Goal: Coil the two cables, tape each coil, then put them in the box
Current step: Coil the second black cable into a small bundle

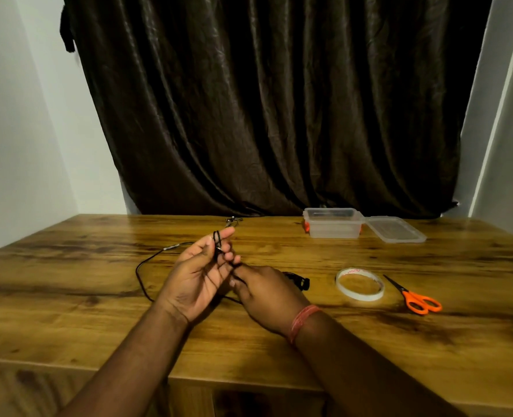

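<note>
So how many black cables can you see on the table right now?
2: one thin black cable looped between both hands and trailing left; another black bundle behind the right hand, partly hidden.

Thin black cable (pixel 142 267) loops across table; clear box (pixel 333 227) open.

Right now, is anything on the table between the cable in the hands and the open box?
Nothing visible. Bare table lies between the black cable, held by left hand and right hand, and the clear box. Tape roll and scissors sit off right.
</note>
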The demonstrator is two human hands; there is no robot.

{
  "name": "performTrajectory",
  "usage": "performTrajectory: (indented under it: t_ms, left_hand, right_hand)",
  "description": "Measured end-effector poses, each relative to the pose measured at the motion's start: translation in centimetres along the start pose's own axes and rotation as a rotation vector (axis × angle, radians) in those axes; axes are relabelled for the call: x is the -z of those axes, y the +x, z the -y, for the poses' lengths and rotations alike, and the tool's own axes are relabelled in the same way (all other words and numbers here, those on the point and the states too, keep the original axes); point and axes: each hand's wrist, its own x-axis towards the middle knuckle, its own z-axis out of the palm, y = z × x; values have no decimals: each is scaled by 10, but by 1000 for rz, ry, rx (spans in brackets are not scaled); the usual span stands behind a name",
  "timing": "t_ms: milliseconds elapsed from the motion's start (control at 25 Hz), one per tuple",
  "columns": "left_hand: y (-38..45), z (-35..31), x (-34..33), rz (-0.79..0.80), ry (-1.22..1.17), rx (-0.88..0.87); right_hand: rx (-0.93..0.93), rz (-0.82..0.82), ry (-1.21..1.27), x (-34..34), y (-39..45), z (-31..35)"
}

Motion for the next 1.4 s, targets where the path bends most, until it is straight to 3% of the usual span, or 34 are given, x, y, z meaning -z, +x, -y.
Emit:
performTrajectory:
  t_ms: [240, 480, 600, 680, 840, 1040, 1320, 1400]
  left_hand:
    - [4, 2, -4, -199, 190, -87]
    - [-2, 13, -4, -76, 486, 41]
    - [-4, 15, 0, 40, 641, 82]
    - [-3, 12, -3, 1, 552, 78]
    - [3, 0, -4, -258, 128, -29]
    - [7, -7, 3, -344, -128, -17]
    - [5, -10, 3, -366, -183, -46]
    - [4, -8, -1, -324, -40, -12]
  right_hand:
    - [-94, -36, 364, 9, 1, 6]
    - [-48, -175, 293, 21, 3, -2]
    - [-115, -155, 468, 28, 4, -1]
    - [-128, -191, 489, 31, 4, -2]
    - [-61, -205, 423, 33, 5, -11]
    - [84, -156, 353, 29, 3, -12]
    - [124, -199, 319, 34, 1, -17]
    - [130, -220, 324, 35, 1, -17]
